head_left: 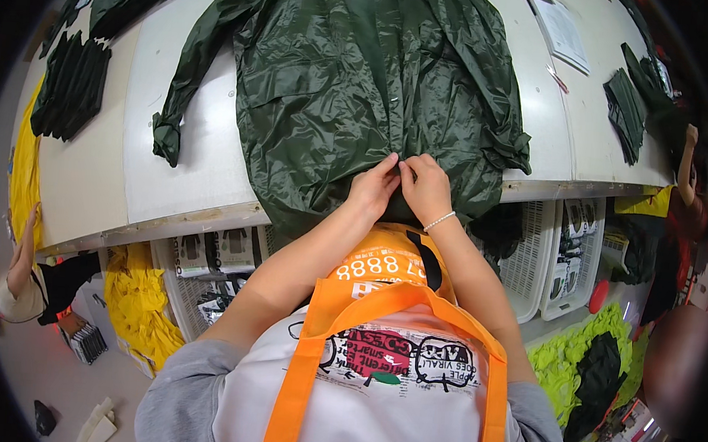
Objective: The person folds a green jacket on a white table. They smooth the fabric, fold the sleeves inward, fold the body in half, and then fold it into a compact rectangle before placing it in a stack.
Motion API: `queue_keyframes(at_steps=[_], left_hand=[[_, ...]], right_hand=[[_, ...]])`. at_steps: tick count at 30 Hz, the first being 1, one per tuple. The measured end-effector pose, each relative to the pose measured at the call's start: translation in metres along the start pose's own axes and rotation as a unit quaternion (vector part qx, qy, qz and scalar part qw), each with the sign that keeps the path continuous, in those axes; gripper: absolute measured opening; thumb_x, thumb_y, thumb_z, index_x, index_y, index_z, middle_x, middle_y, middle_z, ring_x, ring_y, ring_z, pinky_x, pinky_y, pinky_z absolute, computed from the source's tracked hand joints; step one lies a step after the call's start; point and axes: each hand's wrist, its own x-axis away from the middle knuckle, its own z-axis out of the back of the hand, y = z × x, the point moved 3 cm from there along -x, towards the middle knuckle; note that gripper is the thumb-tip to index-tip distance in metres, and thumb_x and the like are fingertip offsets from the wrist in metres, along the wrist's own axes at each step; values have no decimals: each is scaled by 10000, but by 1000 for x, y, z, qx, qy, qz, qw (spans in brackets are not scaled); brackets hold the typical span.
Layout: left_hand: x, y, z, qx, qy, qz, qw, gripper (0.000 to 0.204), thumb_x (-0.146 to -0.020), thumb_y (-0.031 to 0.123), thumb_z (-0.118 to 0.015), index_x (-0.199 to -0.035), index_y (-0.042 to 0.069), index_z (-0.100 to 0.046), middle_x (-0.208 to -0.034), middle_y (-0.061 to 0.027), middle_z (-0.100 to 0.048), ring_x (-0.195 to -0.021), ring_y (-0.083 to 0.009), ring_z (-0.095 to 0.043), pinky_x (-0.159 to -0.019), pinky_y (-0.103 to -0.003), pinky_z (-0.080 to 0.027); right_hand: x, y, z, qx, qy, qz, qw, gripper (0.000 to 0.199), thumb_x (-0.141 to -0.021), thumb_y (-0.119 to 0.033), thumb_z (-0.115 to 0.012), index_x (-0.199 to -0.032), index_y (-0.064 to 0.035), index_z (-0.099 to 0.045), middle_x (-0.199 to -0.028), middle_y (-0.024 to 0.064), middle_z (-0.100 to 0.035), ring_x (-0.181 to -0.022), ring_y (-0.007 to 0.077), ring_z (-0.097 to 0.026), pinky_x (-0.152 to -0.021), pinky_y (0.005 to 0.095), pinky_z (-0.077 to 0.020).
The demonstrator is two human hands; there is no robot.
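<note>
A dark green rain jacket (354, 83) lies spread front-up on a white table (180, 145), its hem hanging over the near edge. My left hand (375, 186) and my right hand (426, 186) meet at the jacket's front closure near the hem, fingertips pinching the fabric there. A beaded bracelet circles my right wrist. One sleeve (188, 81) stretches out to the left; the other is bunched at the right (509, 141).
A stack of folded dark green garments (70, 86) sits at the table's left, more folded ones (626, 112) and papers (562, 31) at the right. White baskets (567, 250) and yellow fabric (140, 305) are under the table. Other people stand at the left (22, 282) and right (687, 209).
</note>
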Motion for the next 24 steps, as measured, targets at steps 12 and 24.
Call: queue_keyframes(at_steps=[12,24], left_hand=[[-14,0,5,-53,67,1,996,110,-858,134,-669,-901,65,-594,-885,-39,-587,-826,-163,-551,-775,-293,-462],[-15,-7,4,-114,150,-53,981,218,-847,166,-691,-826,-31,-601,-839,-61,-610,-703,-141,-543,-629,-278,-437]], right_hand=[[2,-19,12,88,80,33,992,208,-755,-171,-684,-893,-64,-571,-864,89,-549,-843,279,-550,-722,374,-435],[-16,15,-24,14,-90,-163,982,197,-709,-210,-679,-682,-15,-665,-636,153,-646,-633,294,-654,-621,368,-532]])
